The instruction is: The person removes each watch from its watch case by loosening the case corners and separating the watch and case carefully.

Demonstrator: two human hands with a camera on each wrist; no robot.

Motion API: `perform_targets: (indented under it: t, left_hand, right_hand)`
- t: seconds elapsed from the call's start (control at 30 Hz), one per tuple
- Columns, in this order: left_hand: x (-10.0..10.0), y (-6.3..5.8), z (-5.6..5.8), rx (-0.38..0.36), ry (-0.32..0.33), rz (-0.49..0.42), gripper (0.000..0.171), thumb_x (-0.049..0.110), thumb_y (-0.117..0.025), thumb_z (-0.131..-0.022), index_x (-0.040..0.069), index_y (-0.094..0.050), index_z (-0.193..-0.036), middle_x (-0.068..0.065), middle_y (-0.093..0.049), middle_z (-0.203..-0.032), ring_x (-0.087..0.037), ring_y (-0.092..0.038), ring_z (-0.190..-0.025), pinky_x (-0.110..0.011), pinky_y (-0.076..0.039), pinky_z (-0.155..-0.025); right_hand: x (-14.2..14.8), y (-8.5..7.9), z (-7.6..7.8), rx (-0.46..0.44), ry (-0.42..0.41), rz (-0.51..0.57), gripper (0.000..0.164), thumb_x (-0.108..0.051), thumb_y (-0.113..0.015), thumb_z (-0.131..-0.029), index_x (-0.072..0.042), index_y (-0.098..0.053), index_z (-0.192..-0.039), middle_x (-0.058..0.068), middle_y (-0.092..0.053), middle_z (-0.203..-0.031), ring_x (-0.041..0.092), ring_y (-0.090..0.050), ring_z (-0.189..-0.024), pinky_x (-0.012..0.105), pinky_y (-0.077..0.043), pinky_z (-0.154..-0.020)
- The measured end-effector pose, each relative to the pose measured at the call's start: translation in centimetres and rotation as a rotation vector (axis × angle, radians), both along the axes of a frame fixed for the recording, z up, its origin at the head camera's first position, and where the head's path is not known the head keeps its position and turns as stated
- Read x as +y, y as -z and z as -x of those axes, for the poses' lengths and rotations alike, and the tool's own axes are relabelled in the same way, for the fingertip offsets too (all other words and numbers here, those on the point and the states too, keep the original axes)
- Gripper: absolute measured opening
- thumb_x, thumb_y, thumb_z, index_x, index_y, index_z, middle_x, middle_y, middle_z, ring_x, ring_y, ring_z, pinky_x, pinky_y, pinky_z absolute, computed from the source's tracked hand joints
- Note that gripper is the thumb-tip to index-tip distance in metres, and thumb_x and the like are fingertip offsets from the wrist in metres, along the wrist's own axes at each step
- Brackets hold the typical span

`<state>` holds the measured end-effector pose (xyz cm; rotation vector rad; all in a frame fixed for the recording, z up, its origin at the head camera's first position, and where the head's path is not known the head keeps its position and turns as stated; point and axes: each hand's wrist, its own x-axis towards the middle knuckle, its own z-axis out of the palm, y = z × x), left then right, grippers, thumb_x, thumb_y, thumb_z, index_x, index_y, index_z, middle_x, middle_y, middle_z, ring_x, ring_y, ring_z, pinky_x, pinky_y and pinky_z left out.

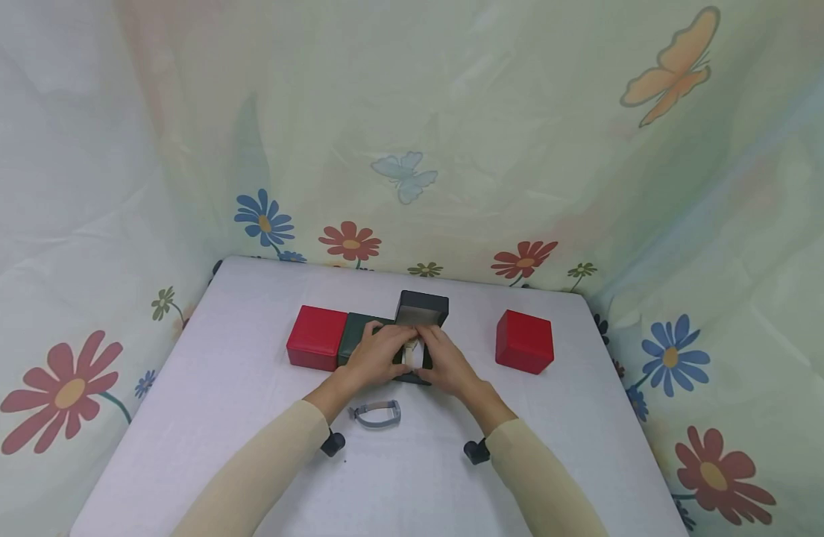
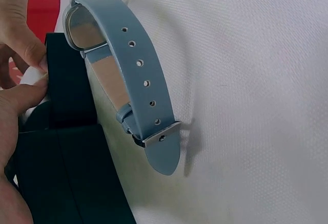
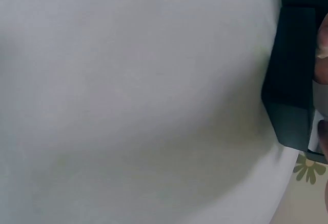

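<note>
Currently, left hand and right hand pinch a white rounded cushion in an open dark-green box, toward the tabletop's far edge. Likely seating step; next needs level pressing.

Table: spreads wide and flat, far corners in sight, nearest edge out of frame.
Cloth: covers the visible top, white, finely woven, shadowed around the objects.
Left red box: sits closed, right beside the green one.
Green box: stands closed between left red box and open dark box, partly hidden.
Open dark box: rests near the middle, lid raised at the far side.
Right red box: stands closed, slightly turned, well apart from the row.
Blue-grey watch: lies on its side in front of the boxes, strap buckled into a loop.
Speck: shows tiny and dark, nearer than the watch.
</note>
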<state>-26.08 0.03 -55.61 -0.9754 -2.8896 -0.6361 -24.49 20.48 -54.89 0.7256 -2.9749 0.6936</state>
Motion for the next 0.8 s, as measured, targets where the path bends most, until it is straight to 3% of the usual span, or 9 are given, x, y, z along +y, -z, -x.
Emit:
perform_targets:
  t: [0.43, 0.57, 0.8]
  left_hand:
    - [-0.1, -0.3, -0.2, 0.005, -0.019, -0.026, 0.085, 0.034, -0.086, -0.087, 0.020, -0.043, -0.158, 0.001, -0.054, -0.156, -0.019, -0.048, -0.145, -0.053, -0.023, -0.123]
    - [-0.1, -0.3, -0.2, 0.011, -0.016, -0.015, 0.083, 0.036, -0.085, -0.087, 0.020, -0.044, -0.158, 0.001, -0.054, -0.157, -0.018, -0.047, -0.146, -0.053, -0.023, -0.123]
    - [-0.1, 0.0, -0.2, 0.032, -0.003, 0.006, 0.081, 0.038, -0.084, -0.088, 0.020, -0.045, -0.157, 0.003, -0.054, -0.157, -0.018, -0.047, -0.146, -0.054, -0.024, -0.122]
  right_hand:
    - [0.0, 0.9, -1.1, 0.250, -0.039, -0.009, 0.099, -0.008, -0.091, -0.079, -0.001, -0.035, -0.160, 0.014, -0.050, -0.152, 0.032, -0.049, -0.140, 0.041, -0.043, -0.118]
    - [0.1, 1.0, -1.2, 0.251, -0.020, -0.022, 0.097, -0.010, -0.091, -0.080, -0.003, -0.036, -0.160, 0.012, -0.052, -0.152, 0.029, -0.051, -0.140, 0.039, -0.043, -0.118]
    - [0.4, 1.1, -1.2, 0.170, 0.003, 0.016, 0.092, -0.013, -0.091, -0.081, -0.006, -0.040, -0.157, 0.011, -0.050, -0.156, 0.027, -0.050, -0.145, 0.040, -0.042, -0.119]
